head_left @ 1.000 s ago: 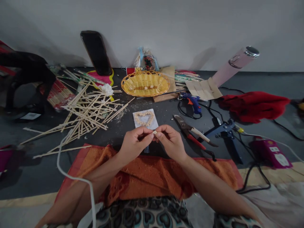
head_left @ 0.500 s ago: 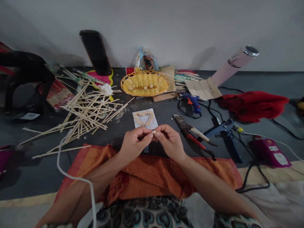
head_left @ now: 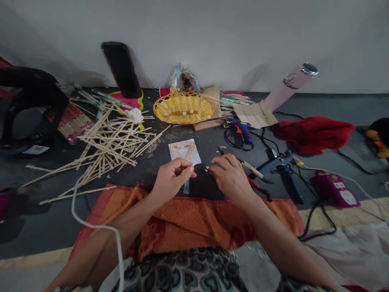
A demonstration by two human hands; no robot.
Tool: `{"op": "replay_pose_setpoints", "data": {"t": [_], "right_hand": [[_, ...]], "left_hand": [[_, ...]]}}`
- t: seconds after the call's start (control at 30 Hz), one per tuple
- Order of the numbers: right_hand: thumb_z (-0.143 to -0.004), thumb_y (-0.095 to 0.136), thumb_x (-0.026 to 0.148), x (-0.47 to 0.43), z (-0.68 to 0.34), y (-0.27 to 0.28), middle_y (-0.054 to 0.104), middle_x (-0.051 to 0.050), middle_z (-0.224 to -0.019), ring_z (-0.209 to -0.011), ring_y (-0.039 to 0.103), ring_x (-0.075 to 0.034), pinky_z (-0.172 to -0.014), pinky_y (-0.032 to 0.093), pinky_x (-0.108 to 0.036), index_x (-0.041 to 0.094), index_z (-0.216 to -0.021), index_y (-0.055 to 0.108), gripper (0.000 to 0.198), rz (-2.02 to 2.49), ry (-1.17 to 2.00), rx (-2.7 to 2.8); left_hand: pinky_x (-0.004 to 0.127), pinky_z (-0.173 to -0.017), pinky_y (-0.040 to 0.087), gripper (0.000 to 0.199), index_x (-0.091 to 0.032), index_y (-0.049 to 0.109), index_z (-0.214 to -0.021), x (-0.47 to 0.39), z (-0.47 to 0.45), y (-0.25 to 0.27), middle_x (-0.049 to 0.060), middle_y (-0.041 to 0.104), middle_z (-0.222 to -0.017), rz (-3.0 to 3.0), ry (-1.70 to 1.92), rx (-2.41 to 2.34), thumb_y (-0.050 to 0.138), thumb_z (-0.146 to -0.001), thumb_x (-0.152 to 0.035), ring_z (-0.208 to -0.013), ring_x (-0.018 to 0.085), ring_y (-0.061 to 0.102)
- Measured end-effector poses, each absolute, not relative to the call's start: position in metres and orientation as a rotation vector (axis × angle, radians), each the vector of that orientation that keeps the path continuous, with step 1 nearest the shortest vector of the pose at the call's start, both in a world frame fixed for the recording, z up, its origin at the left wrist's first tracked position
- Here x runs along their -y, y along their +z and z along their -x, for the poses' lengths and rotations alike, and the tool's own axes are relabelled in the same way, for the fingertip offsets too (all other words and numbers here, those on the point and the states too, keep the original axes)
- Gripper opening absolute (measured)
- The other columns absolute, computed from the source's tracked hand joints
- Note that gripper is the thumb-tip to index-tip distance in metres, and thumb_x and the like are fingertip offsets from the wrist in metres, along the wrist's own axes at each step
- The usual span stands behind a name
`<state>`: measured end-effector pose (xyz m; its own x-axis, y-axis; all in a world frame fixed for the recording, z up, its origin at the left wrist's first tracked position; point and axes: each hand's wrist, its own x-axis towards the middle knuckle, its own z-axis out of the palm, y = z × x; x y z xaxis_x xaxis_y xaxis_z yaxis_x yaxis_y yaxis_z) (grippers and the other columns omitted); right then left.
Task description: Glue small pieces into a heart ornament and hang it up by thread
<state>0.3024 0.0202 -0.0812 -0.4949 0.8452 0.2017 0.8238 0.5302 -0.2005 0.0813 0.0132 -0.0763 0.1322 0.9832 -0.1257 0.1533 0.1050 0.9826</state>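
My left hand (head_left: pixel 174 177) is closed, its thumb and forefinger pinching a small pale stick piece (head_left: pixel 193 165). My right hand (head_left: pixel 233 180) is lowered to the table on the right, fingers bent and a little apart. Tiny pale stick pieces (head_left: pixel 207 168) lie by its fingertips; I see none in its grasp. Just beyond my left hand, a white square card (head_left: pixel 196 156) carries a heart outline (head_left: pixel 191 151) made of small pale pieces. A blue tassel (head_left: pixel 186 186) hangs below it, partly hidden by my left hand.
A heap of thin sticks (head_left: pixel 106 142) spreads at left. Behind the card stands a yellow woven basket (head_left: pixel 182 108). Cutting pliers (head_left: pixel 253 169), a blue glue gun (head_left: pixel 243 129) and cords lie right, near a pink flask (head_left: pixel 287 87). An orange towel (head_left: pixel 194 219) covers the front edge.
My hands have parted. The right one has moved right and down to the loose pieces, while the left keeps its pinch near the card. The view has shifted slightly.
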Motion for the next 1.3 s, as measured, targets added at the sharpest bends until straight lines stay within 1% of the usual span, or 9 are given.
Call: {"op": "replay_pose_setpoints", "data": {"t": [0.2, 0.43, 0.67, 0.83, 0.97, 1.07, 1.13, 1.2, 1.3], "right_hand": [[-0.091, 0.05, 0.011, -0.017, -0.313, -0.077, 0.064, -0.008, -0.109, -0.105, 0.048, -0.024, -0.097, 0.042, -0.04, 0.02, -0.101, 0.069, 0.023, 1.377, 0.075, 2.45], [-0.092, 0.054, 0.029, -0.004, -0.365, -0.076, 0.06, -0.015, -0.113, -0.109, 0.049, -0.029, -0.098, 0.041, -0.047, 0.016, -0.1, 0.065, 0.019, 1.662, -0.111, 2.388], [-0.092, 0.055, 0.035, 0.003, -0.38, -0.099, 0.058, -0.02, -0.117, -0.113, 0.049, -0.032, -0.096, 0.044, -0.047, 0.013, -0.103, 0.063, 0.026, 1.758, -0.181, 2.422], [-0.094, 0.053, 0.035, 0.001, -0.384, -0.101, 0.062, -0.017, -0.114, -0.107, 0.053, -0.03, -0.092, 0.044, -0.045, 0.015, -0.101, 0.065, 0.025, 1.763, -0.18, 2.395], [-0.094, 0.051, 0.037, 0.004, -0.386, -0.091, 0.064, -0.013, -0.114, -0.101, 0.059, -0.026, -0.088, 0.047, -0.041, 0.019, -0.098, 0.063, 0.022, 1.673, 0.131, 2.067], [-0.092, 0.053, 0.038, 0.008, -0.38, -0.079, 0.066, -0.007, -0.102, -0.079, 0.062, -0.019, -0.072, 0.05, -0.033, 0.02, -0.11, 0.058, 0.026, 1.607, 0.549, 1.726], [-0.087, 0.062, 0.038, 0.01, -0.372, -0.072, 0.066, -0.004, -0.094, -0.071, 0.061, -0.016, -0.067, 0.049, -0.03, 0.02, -0.114, 0.057, 0.033, 1.6, 0.755, 1.671], [-0.084, 0.066, 0.036, 0.013, -0.361, -0.066, 0.067, -0.004, -0.096, -0.078, 0.063, -0.017, -0.071, 0.05, -0.03, 0.02, -0.11, 0.06, 0.03, 1.584, 0.855, 1.763], [-0.088, 0.061, 0.027, 0.017, -0.346, -0.064, 0.063, -0.008, -0.111, -0.101, 0.063, -0.02, -0.085, 0.051, -0.031, 0.02, -0.097, 0.061, 0.012, 1.47, 0.863, 1.98]], "left_hand": [[0.02, -0.052, 0.037, 0.021, -0.017, 0.068, -0.088, -0.013, -0.081, -0.08, 0.004, 0.073, -0.072, -1.291, 0.933, -1.241, 0.063, -0.085, -0.036, -0.056, 0.01, 0.056], [0.02, -0.051, 0.035, 0.024, -0.016, 0.066, -0.091, -0.014, -0.081, -0.081, 0.004, 0.073, -0.073, -1.242, 0.94, -1.228, 0.063, -0.084, -0.039, -0.055, 0.01, 0.055], [0.02, -0.048, 0.033, 0.024, -0.016, 0.064, -0.09, -0.014, -0.082, -0.081, 0.004, 0.073, -0.073, -1.184, 0.933, -1.18, 0.064, -0.085, -0.04, -0.052, 0.009, 0.051], [0.02, -0.048, 0.033, 0.022, -0.016, 0.064, -0.089, -0.014, -0.082, -0.079, 0.004, 0.073, -0.073, -1.193, 0.935, -1.17, 0.064, -0.085, -0.038, -0.052, 0.008, 0.05], [0.019, -0.048, 0.033, 0.021, -0.016, 0.064, -0.089, -0.015, -0.082, -0.079, 0.004, 0.073, -0.073, -1.181, 0.937, -1.161, 0.064, -0.085, -0.037, -0.053, 0.008, 0.05], [0.02, -0.048, 0.034, 0.022, -0.016, 0.065, -0.088, -0.015, -0.082, -0.078, 0.005, 0.072, -0.073, -1.173, 0.954, -1.146, 0.064, -0.085, -0.038, -0.053, 0.008, 0.049], [0.02, -0.048, 0.033, 0.023, -0.016, 0.064, -0.087, -0.015, -0.082, -0.078, 0.005, 0.072, -0.073, -1.164, 0.967, -1.139, 0.064, -0.085, -0.038, -0.051, 0.008, 0.047], [0.02, -0.048, 0.033, 0.023, -0.016, 0.064, -0.088, -0.014, -0.082, -0.077, 0.005, 0.072, -0.074, -1.147, 0.972, -1.133, 0.064, -0.085, -0.038, -0.051, 0.007, 0.045], [0.02, -0.048, 0.032, 0.023, -0.016, 0.065, -0.089, -0.014, -0.082, -0.076, 0.004, 0.072, -0.074, -1.119, 0.994, -1.131, 0.064, -0.086, -0.038, -0.049, 0.007, 0.043]]}}
